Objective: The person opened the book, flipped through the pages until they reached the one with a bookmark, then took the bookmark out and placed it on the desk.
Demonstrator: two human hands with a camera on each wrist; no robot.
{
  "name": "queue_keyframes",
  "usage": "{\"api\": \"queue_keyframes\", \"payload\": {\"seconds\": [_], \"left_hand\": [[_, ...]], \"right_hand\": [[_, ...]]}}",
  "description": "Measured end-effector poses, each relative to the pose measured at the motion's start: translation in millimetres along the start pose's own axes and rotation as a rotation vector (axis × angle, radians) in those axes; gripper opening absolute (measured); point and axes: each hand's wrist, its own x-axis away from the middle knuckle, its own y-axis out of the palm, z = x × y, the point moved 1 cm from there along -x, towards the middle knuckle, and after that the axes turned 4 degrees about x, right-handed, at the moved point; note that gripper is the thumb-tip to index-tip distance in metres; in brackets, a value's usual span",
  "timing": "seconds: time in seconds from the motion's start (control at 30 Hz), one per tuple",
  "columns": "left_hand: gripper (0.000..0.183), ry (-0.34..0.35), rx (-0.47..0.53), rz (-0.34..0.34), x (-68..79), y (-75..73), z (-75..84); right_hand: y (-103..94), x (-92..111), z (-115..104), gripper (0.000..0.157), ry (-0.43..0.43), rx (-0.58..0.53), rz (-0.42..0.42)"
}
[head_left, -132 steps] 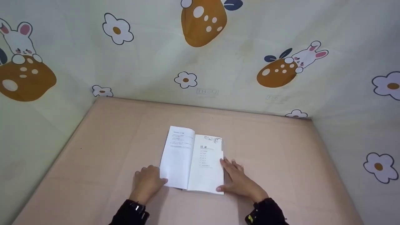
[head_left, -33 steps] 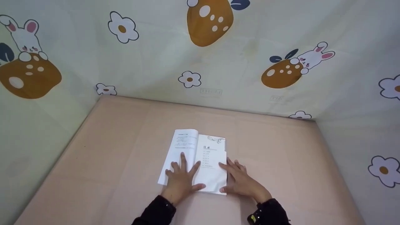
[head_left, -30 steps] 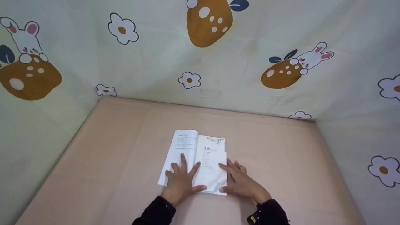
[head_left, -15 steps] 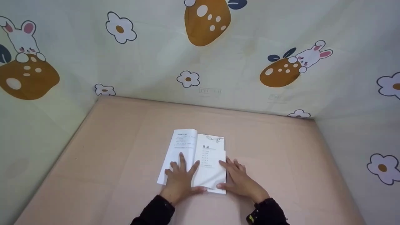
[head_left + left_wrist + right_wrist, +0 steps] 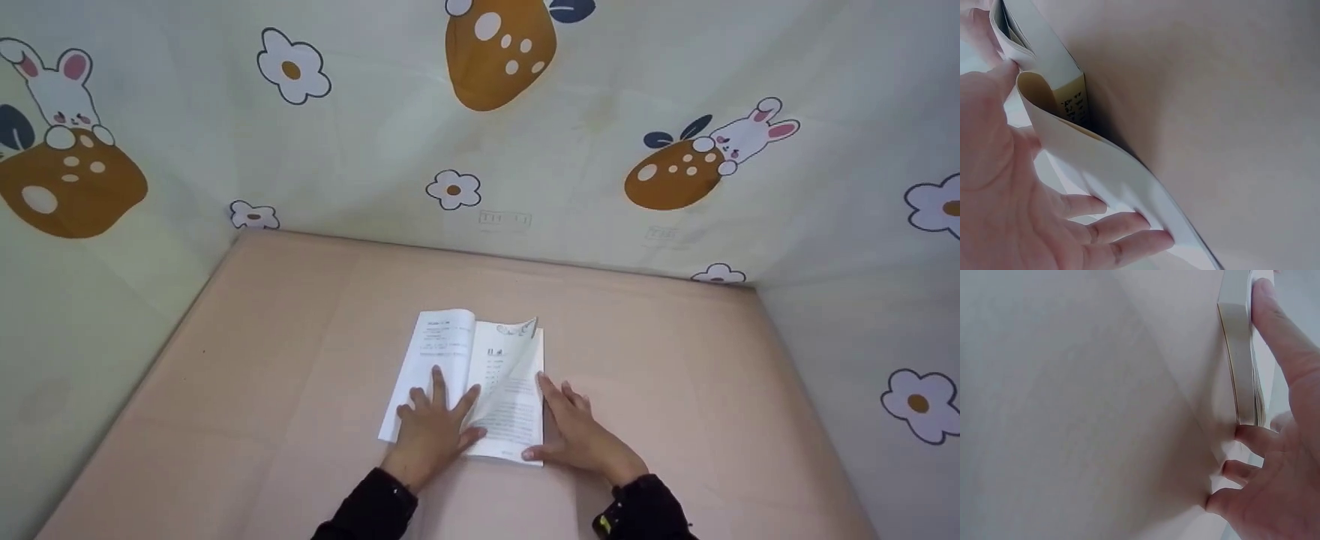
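Fingers splayed, a bare left hand [image 5: 429, 444] spans a white-paged paperback book [image 5: 517, 420], a bare, loose-fingered right hand [image 5: 586, 438] touching its right edge, the curling white leaf [image 5: 489, 369] best eased over slowly.

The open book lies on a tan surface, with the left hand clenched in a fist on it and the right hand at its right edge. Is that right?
Not quite: the left hand on the open book is not a fist; its fingers are spread apart, as the head view shows. The book lies on the tan surface, with the right hand at its right edge.
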Motion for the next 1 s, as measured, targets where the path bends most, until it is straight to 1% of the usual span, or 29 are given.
{"api": "queue_keyframes", "payload": {"seconds": [0.13, 0.23, 0.4, 0.6, 0.7, 0.8, 0.9, 1.0], "left_hand": [[0.054, 0.016, -0.007, 0.036, 1.0, 0.9, -2.2], [0.053, 0.028, 0.028, 0.07, 0.3, 0.4, -5.4], [0.054, 0.035, 0.154, 0.081, 0.1, -0.4, -12.2], [0.055, 0.0, 0.295, 0.056, 3.1, -3.8, -20.9], [0.055, -0.013, 0.344, 0.072, 5.6, -5.2, -23.5], [0.052, -0.006, 0.324, 0.141, 7.1, -4.3, -26.5], [0.05, 0.003, 0.266, 0.212, 6.8, -2.9, -29.2], [0.051, 0.012, 0.217, 0.254, 5.0, -1.6, -31.5]], "right_hand": [[-1.3, 0.1, 0.1, 0.104, -0.032, 0.027, -0.034], [-2.5, -0.8, 0.5, 0.1, -0.039, 0.047, -0.046], [-3.4, -1.6, 0.0, 0.101, -0.029, 0.059, -0.069], [-4.3, -2.8, -0.6, 0.102, 0.007, 0.06, -0.095], [-4.4, -2.8, -0.6, 0.102, 0.007, 0.062, -0.096], [-3.9, -2.9, -1.0, 0.102, 0.006, 0.057, -0.095], [-4.0, -3.3, -1.0, 0.102, 0.012, 0.053, -0.088], [-3.7, -3.5, -0.3, 0.102, 0.022, 0.054, -0.085]]}}
